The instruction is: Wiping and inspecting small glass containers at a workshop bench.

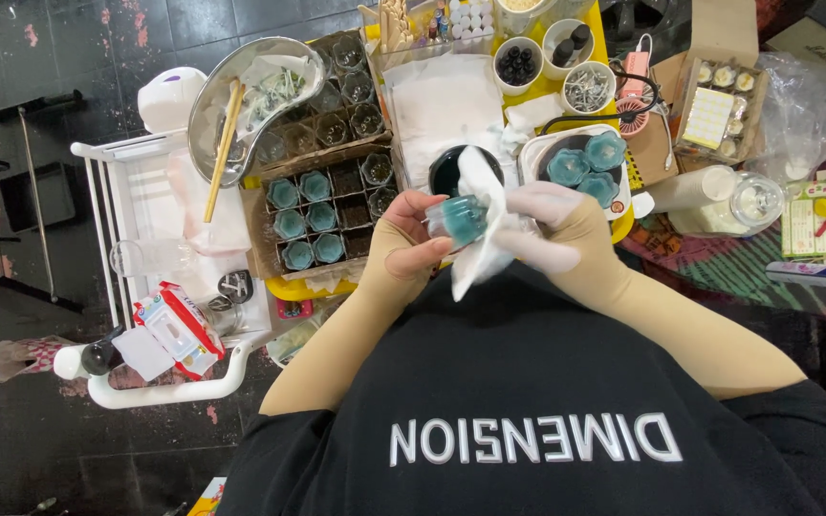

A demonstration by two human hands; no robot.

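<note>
Bright, even overhead light, soft shadows, sharp throughout.

view: head camera, I am looking steeply down over my black-shirted chest | facing: the cluttered yellow work table is lying ahead at frame top, dark tiled floor at left | range: my hands are sitting close, mid-frame | views: only one

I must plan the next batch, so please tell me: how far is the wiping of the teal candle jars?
Done, it seems: six teal jars sit in the divided cardboard box. In hand: the left hand holds one teal jar while the right hand wipes it with a white tissue. Left, probably: three teal jars wait in the white tray. Several box cells are unfilled.
</note>
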